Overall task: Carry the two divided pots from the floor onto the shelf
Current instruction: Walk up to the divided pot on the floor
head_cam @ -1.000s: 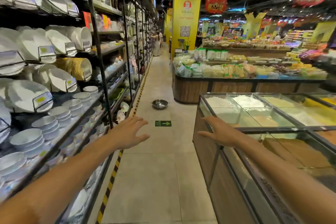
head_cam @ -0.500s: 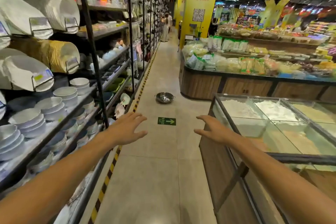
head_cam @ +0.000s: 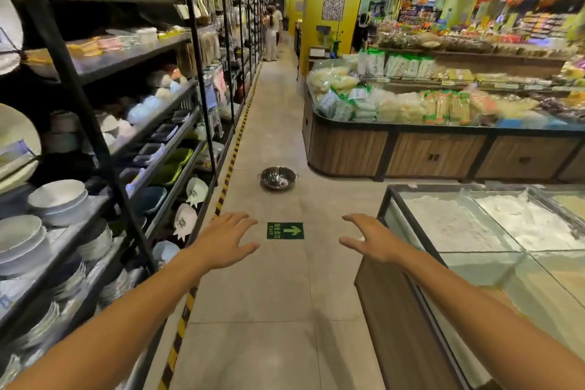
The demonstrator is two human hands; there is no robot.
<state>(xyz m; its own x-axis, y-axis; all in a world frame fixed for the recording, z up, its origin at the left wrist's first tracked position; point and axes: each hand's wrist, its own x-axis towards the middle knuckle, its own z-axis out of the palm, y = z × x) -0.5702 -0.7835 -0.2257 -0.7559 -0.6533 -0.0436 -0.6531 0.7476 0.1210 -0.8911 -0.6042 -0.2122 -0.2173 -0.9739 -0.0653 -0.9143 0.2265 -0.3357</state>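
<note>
Both hands are open and empty: left hand (head_cam: 225, 239), right hand (head_cam: 371, 239). The divided pots (head_cam: 278, 178) sit on the floor (head_cam: 253, 310) well ahead, between them, roughly equidistant.

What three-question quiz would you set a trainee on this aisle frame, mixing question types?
1. True or false: the left hand is gripping the steel pot.
2. Where does the pot sit? A) on the shelf rack B) on the floor ahead, beyond the green exit sticker C) on the glass-topped bin
3. Fill in: the right hand is open and holds ____.

Key
1. False: both hands are open, short of the pot.
2. B.
3. Nothing.

Only one pot outline is clear; whether two are stacked cannot be told.
</note>
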